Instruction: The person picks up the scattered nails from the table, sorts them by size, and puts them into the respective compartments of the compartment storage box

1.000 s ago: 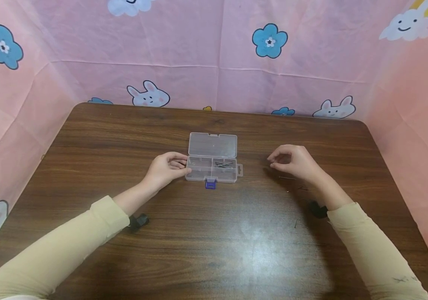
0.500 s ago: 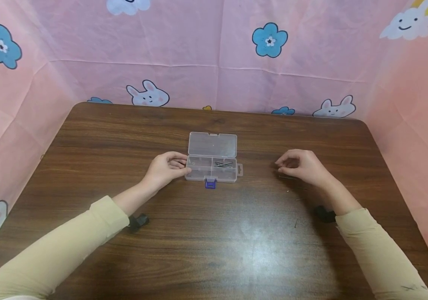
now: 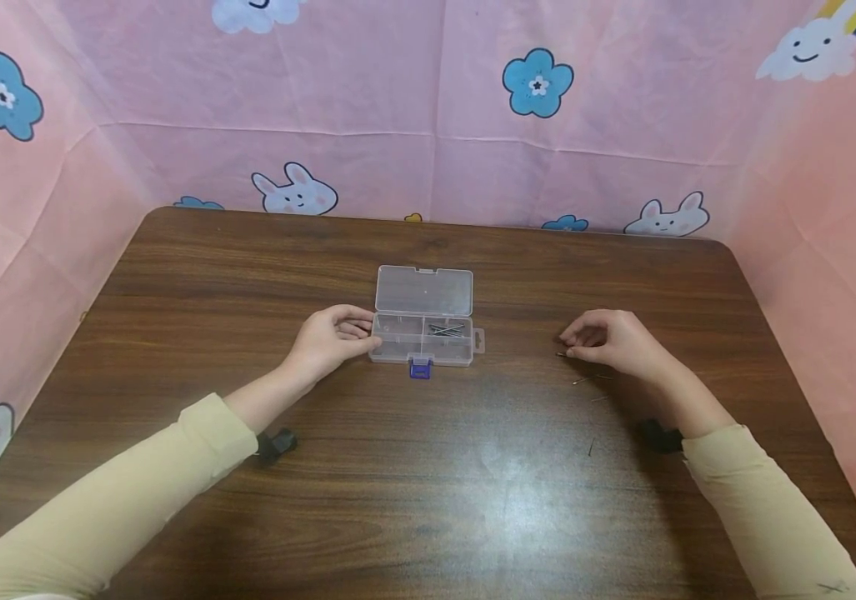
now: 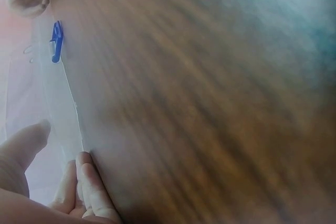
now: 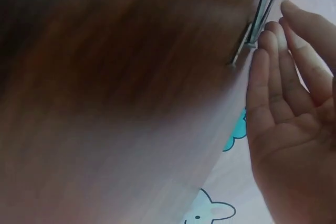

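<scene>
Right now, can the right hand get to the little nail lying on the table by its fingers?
Probably yes. The right hand is right at the nail, fingertips beside it on the bare table, with nothing between them.

This looks like a makeshift recording booth rather than a lived-in room: a dark wooden desk [image 3: 428,500] with rounded far corners is boxed in along its far, left and right edges by a creased pink cloth backdrop [image 3: 412,108] printed with rabbits, blue flowers, clouds and a rainbow.
</scene>
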The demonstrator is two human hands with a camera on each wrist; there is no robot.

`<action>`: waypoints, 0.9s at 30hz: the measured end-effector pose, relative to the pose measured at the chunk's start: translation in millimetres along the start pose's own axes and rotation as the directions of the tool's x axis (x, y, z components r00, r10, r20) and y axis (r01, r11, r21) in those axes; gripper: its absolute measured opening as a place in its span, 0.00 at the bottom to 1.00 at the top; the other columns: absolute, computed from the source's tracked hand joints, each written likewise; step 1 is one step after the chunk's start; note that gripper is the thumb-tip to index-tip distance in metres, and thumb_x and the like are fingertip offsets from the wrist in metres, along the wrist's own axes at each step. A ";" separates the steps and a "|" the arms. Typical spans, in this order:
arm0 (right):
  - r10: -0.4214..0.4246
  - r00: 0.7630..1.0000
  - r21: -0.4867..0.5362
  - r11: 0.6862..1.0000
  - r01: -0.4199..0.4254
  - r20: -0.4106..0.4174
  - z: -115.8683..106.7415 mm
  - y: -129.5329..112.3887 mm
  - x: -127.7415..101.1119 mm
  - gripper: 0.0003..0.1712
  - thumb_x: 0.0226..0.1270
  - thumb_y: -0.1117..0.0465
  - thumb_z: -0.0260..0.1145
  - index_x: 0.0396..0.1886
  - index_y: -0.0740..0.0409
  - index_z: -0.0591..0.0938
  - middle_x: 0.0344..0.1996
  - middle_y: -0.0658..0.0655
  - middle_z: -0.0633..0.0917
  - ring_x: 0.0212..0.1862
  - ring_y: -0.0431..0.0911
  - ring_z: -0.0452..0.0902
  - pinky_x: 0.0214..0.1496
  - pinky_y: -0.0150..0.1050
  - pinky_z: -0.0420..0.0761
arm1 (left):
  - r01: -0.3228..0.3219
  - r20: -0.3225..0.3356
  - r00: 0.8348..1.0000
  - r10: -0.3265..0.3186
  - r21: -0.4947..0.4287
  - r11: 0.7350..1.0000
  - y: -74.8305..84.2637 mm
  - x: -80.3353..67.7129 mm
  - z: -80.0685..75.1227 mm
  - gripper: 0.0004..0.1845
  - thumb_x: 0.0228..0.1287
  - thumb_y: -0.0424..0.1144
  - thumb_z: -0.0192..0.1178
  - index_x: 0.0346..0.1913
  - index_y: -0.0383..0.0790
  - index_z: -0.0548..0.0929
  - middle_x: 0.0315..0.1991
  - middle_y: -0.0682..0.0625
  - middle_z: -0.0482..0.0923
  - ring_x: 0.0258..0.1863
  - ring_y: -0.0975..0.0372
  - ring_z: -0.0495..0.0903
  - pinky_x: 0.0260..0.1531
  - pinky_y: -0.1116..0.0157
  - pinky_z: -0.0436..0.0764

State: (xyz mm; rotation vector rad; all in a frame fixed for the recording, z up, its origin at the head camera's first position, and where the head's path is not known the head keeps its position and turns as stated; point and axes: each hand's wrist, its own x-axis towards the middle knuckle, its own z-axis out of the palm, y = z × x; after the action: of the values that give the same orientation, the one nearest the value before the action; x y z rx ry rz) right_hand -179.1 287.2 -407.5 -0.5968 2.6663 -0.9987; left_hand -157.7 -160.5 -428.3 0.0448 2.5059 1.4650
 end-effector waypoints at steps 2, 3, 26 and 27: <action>0.016 1.000 0.000 1.000 -0.016 0.008 0.0 1.3 -1.9 0.09 0.67 0.70 0.76 0.46 0.63 0.90 0.40 0.60 0.91 0.35 0.34 0.85 0.38 0.29 0.84 | -0.002 0.001 1.000 0.002 -0.002 1.000 -0.5 0.0 0.1 0.25 0.68 0.36 0.73 0.64 0.30 0.82 0.57 0.35 0.86 0.51 0.52 0.87 0.45 0.75 0.83; 0.023 1.000 0.000 1.000 -0.023 0.011 0.2 2.1 -2.5 0.09 0.67 0.70 0.76 0.46 0.63 0.90 0.40 0.60 0.91 0.35 0.34 0.84 0.38 0.29 0.84 | -0.002 0.002 1.000 0.002 -0.003 1.000 -0.7 -0.2 0.2 0.25 0.68 0.36 0.73 0.64 0.30 0.82 0.57 0.35 0.86 0.52 0.51 0.87 0.45 0.75 0.83; 0.030 0.999 -0.019 0.999 -0.029 0.045 0.2 7.1 -0.4 0.07 0.65 0.73 0.75 0.41 0.61 0.91 0.35 0.57 0.90 0.34 0.33 0.80 0.37 0.30 0.82 | -0.001 -0.003 1.000 0.001 0.001 1.000 0.8 -1.1 0.7 0.24 0.68 0.36 0.72 0.64 0.30 0.82 0.58 0.35 0.85 0.52 0.50 0.87 0.47 0.73 0.84; 0.027 0.999 -0.023 0.999 -0.026 0.046 0.0 7.1 -0.2 0.07 0.65 0.72 0.75 0.41 0.61 0.91 0.35 0.57 0.90 0.34 0.33 0.79 0.37 0.30 0.82 | -0.002 -0.004 1.000 0.002 0.001 1.000 0.9 -1.2 0.6 0.24 0.68 0.36 0.72 0.64 0.30 0.82 0.58 0.35 0.85 0.52 0.49 0.87 0.47 0.73 0.84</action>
State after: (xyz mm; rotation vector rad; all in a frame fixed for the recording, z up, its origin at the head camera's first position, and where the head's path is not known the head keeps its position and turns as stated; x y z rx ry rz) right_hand -181.0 292.1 -412.2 -0.5804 2.6408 -0.9373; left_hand -156.5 -159.7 -427.5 0.0447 2.5106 1.4667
